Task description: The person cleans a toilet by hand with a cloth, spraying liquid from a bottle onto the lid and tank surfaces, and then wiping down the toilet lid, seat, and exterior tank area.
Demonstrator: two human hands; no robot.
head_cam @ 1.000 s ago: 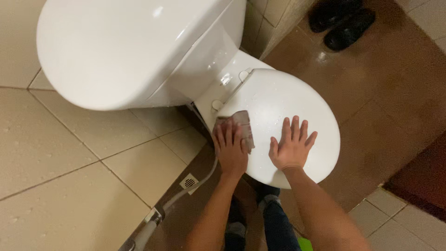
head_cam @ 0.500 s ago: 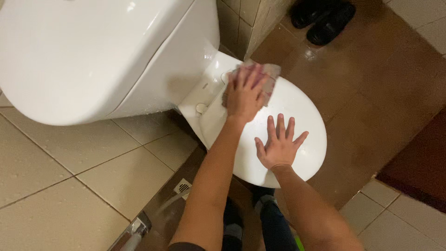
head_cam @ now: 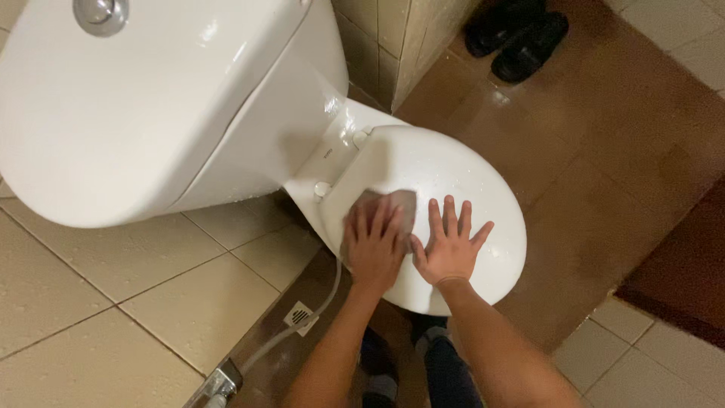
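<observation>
A white toilet stands below me with its lid (head_cam: 461,170) shut and beaded with water drops. My left hand (head_cam: 374,245) presses a pinkish-grey cloth (head_cam: 400,204) flat on the near left part of the lid. My right hand (head_cam: 448,245) lies flat on the lid just beside it, fingers spread, holding nothing. The white cistern (head_cam: 151,106) with a chrome flush button (head_cam: 98,11) fills the upper left.
A pair of black slippers (head_cam: 517,34) sits on the brown floor at the top. A floor drain (head_cam: 302,315) and a white hose (head_cam: 291,332) with a chrome sprayer lie at the lower left. Beige wall tiles are on the left. My feet show under the lid.
My left hand swept the cloth from the near left of the lid up to the hinge end, then back down beside the right hand. The right hand stayed flat on the lid.
</observation>
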